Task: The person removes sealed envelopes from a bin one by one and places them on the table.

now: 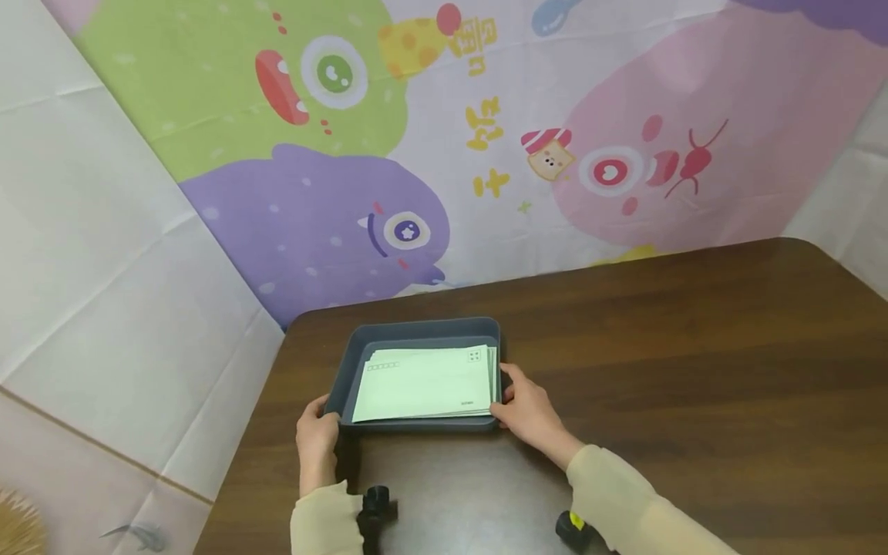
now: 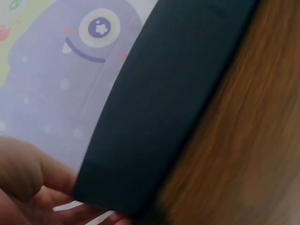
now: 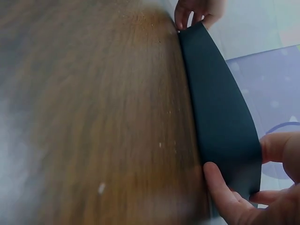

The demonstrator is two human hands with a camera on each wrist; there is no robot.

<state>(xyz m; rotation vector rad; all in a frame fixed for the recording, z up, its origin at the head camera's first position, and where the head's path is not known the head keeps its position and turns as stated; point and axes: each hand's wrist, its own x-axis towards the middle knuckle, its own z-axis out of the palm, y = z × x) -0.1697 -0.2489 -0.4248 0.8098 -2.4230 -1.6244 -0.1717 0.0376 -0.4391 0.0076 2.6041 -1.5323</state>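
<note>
A dark grey tray (image 1: 426, 330) carries a stack of pale green envelopes (image 1: 425, 385), slightly fanned at the edges. Small printed boxes show on the top envelope. At the tray's front left corner my left hand (image 1: 317, 439) grips the wall, with the thumb by the rim. My right hand (image 1: 533, 408) holds the right wall near the front corner. From the right wrist, the tray's outer wall (image 3: 220, 103) stands close over the tabletop, my right fingers (image 3: 220, 187) spread about its corner. The left wrist view has my left hand (image 2: 28, 180) at the wall's lower end.
The brown wooden table (image 1: 694, 370) extends widely to the right of the tray. Behind it hangs a cartoon-printed cloth (image 1: 486, 254), and a white panel (image 1: 125, 254) stands on the left. Black wrist devices sit under both cream sleeves (image 1: 638, 501).
</note>
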